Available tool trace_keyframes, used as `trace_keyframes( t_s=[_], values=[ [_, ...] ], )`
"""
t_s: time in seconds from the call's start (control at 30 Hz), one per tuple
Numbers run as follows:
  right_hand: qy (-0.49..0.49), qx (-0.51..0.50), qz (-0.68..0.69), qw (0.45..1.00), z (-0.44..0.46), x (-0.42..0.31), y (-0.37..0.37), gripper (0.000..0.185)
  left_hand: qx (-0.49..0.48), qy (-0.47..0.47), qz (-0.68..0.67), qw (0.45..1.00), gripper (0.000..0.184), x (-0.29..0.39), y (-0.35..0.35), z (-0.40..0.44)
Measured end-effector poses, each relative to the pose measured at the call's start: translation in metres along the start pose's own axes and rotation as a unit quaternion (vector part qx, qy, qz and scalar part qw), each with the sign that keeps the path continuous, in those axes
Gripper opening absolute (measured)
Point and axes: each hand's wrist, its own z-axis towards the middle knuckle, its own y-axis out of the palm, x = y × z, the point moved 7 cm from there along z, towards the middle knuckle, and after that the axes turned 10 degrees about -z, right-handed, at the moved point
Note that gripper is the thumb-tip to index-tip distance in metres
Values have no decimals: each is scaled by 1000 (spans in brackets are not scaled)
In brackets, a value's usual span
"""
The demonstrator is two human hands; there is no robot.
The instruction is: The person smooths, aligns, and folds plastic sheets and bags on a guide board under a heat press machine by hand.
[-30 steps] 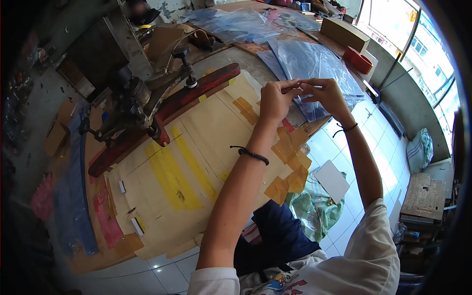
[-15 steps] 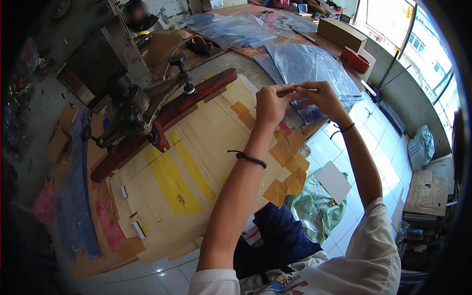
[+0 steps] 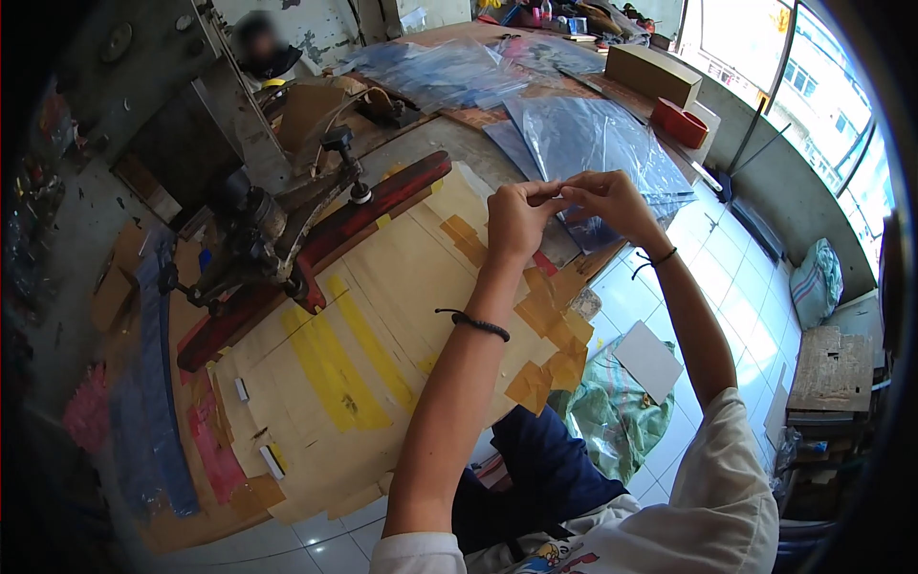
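My left hand (image 3: 519, 220) and my right hand (image 3: 612, 206) are raised above the far right corner of the work board, their fingertips meeting in a pinch. Whatever lies between the fingers is too small or too clear to make out. Just behind them is a stack of clear plastic sheets (image 3: 602, 143). Below and to the left, the tan-covered board (image 3: 421, 258) carries yellow strips and brown tape patches. A red clamp bar (image 3: 382, 212) with a dark metal mechanism (image 3: 258, 225) crosses the board's far side.
More plastic sheets (image 3: 440, 72) cover the table at the back. At right rear are a cardboard box (image 3: 652, 75) and a red tape roll (image 3: 681, 122). A green sack (image 3: 612, 421) lies on the tiled floor. A person (image 3: 263, 48) is at the back left.
The view has shifted slightly, so the board and clamp appear lower. My hands stay together at nearly the same place, fingertips still pinched.
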Motion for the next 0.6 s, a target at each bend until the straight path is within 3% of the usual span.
trace_keyframes(
  t_s=[0.6],
  values=[
    [-19,9,-19,1000,-1,3,0,29,-6,-15,3,1000,34,-7,-1,0]
  ],
)
